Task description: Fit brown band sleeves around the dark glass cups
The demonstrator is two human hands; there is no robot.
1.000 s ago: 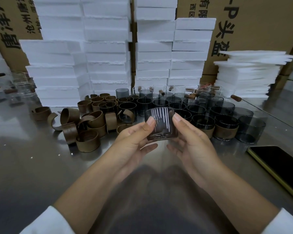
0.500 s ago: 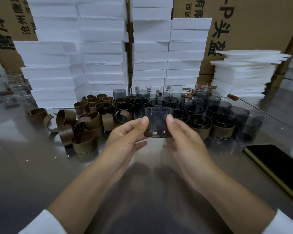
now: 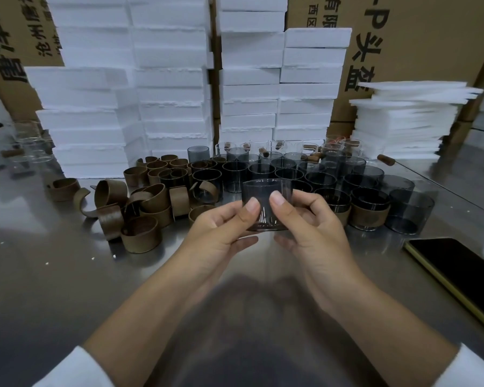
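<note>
Both hands hold one dark glass cup (image 3: 266, 192) upright above the steel table, mouth up, with no band on it. My left hand (image 3: 221, 233) pinches its left side with the thumb on the front. My right hand (image 3: 305, 227) pinches the right side the same way. A pile of loose brown band sleeves (image 3: 140, 208) lies to the left. Behind the held cup stand several bare dark cups (image 3: 291, 171), and two sleeved cups (image 3: 369, 213) stand to the right.
Stacks of white foam boxes (image 3: 173, 93) and cardboard cartons line the back. A stack of foam sheets (image 3: 403, 121) sits at the back right. A black phone (image 3: 458, 272) lies at the right edge. Clear glasses (image 3: 31, 146) stand at far left.
The cup has turned from tilted with its mouth toward me to upright. Both thumbs have moved closer together on its front.
</note>
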